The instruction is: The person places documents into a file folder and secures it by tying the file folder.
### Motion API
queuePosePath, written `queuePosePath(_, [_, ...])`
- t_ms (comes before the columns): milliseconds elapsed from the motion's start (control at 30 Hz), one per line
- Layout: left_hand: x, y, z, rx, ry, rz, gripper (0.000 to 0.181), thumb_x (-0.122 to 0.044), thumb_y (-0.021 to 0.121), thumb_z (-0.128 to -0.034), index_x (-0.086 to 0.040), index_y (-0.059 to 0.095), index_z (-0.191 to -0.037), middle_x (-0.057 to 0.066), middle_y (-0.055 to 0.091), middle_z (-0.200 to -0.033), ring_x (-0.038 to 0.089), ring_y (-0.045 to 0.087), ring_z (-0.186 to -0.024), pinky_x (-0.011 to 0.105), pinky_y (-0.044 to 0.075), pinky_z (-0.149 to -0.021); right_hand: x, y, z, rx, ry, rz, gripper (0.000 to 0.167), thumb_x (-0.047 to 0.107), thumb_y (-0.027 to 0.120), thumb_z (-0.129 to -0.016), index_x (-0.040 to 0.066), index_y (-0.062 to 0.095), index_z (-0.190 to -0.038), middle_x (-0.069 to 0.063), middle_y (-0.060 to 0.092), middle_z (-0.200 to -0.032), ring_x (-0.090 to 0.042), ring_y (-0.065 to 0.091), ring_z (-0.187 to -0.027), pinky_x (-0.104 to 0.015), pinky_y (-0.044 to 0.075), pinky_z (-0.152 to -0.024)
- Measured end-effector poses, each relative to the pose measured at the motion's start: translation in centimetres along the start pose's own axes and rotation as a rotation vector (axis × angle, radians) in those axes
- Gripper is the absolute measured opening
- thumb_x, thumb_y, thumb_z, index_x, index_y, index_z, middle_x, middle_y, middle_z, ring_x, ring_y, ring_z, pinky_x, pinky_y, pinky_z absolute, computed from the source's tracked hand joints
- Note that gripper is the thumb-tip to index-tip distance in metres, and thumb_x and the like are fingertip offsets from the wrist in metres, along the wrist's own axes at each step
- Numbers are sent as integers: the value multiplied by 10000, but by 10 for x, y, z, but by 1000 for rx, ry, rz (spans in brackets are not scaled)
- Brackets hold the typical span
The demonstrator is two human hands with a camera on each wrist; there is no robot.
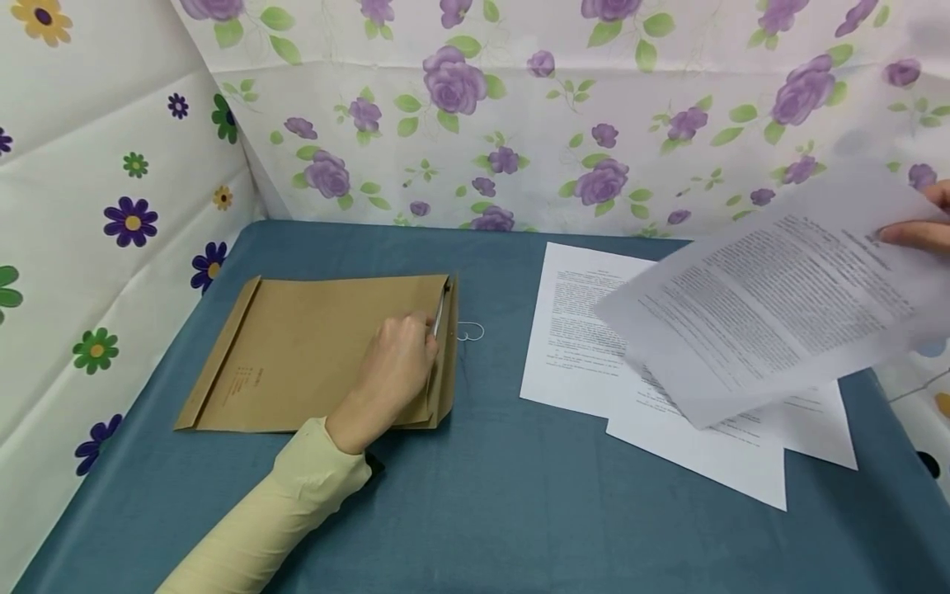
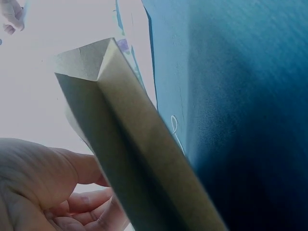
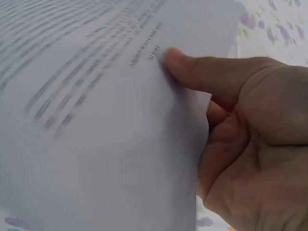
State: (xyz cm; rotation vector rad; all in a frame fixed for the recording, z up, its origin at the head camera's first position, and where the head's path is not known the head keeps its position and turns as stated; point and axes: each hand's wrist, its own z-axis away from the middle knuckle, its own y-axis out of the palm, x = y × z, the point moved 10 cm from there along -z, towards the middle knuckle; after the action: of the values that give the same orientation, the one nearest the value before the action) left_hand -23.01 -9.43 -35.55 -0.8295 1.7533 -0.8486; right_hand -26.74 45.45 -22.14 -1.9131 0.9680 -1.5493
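A brown paper document envelope (image 1: pixel 319 330) lies on the left of the table, its opening facing right. My left hand (image 1: pixel 393 363) pinches the upper edge of that opening; in the left wrist view the envelope's folded side (image 2: pixel 139 120) runs past the thumb and fingers (image 2: pixel 86 199). At the far right my right hand (image 1: pixel 920 227) holds a printed sheet (image 1: pixel 779 297) in the air by its edge. The right wrist view has the thumb (image 3: pixel 202 72) on top of the paper (image 3: pixel 120 159), the other fingers partly hidden beneath. Whether it is one sheet or more, I cannot tell.
Several printed sheets (image 1: pixel 579 330) lie overlapping on the right of the blue-covered table (image 1: pixel 519 511), partly under the raised paper. A thin white string (image 1: pixel 472 332) loops out beside the envelope's opening. Flower-patterned sheeting (image 1: pixel 505 107) stands behind and at the left.
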Motion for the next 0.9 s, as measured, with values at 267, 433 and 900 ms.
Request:
queuePosePath(267, [0, -1, -1, 14, -21, -1, 215, 54, 631, -931, 105, 720, -1120, 223, 747, -998, 305, 722, -755, 402, 579, -631, 18, 11, 0, -41, 52, -228, 260, 64, 620, -1016, 322, 610, -983, 371, 618, -794, 132, 612, -611, -100, 475, -513])
queuePosePath(433, [2, -1, -1, 18, -35, -2, 210, 50, 637, -926, 97, 722, -1111, 215, 749, -1000, 306, 720, -750, 411, 581, -639, 51, 36, 12, -71, 12, -488, 276, 15, 654, -989, 276, 739, -1027, 207, 729, -869, 9, 697, -629, -182, 522, -487])
queuePosePath(900, [2, 0, -2, 13, -28, -9, 203, 52, 649, -922, 94, 728, -1104, 217, 746, -1025, 331, 730, -809, 427, 588, -679, 99, 114, 26, -63, 120, -847, 131, 80, 790, -906, 52, 755, -1029, -21, 780, -849, -146, 742, -656, -266, 565, -522])
